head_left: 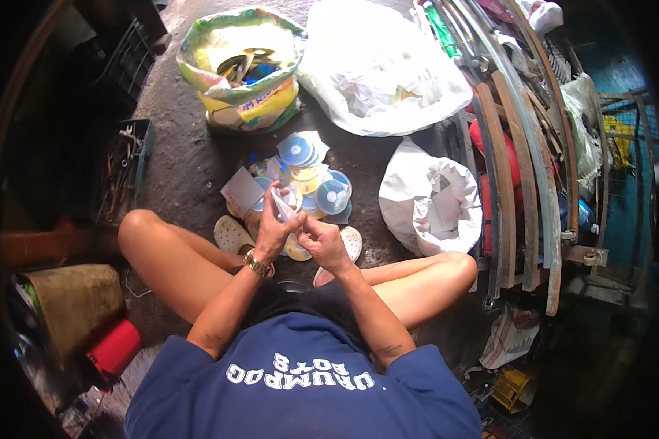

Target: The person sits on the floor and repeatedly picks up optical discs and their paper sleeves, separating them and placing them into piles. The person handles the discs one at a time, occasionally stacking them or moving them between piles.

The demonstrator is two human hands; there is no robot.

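My left hand (pixel 274 228) grips a thin whitish sleeve (pixel 283 208), the thumb on its right side and the fingers stretched up along its left. My right hand (pixel 324 244) is curled in close at the sleeve's near end, its fingertips by my left thumb — whether they pinch the sleeve or only touch it, I cannot tell. The sleeve is above the near part of a loose pile of discs (pixel 332 196), which lies on the dark floor (pixel 190 164) just in front of me. Some of the discs are bluish, others yellow, and they overlap one another; a pale square packet (pixel 242 192) lies at the pile's left edge.

I sit with bent knees spread wide, a pale clog (pixel 232 235) to the left of my hands and another to the right, and a gold-coloured watch (pixel 257 263) on my left wrist. On the far side of the pile stands an open, colourful sack (pixel 260 110) with discs inside. To its right is a big white bag (pixel 388 80), filled with pale stuff, and nearer on the right a smaller white sack (pixel 403 194) stands open — just left of some long wooden slats (pixel 501 183). Far to the left, a crate (pixel 145 143) holds metal tools.
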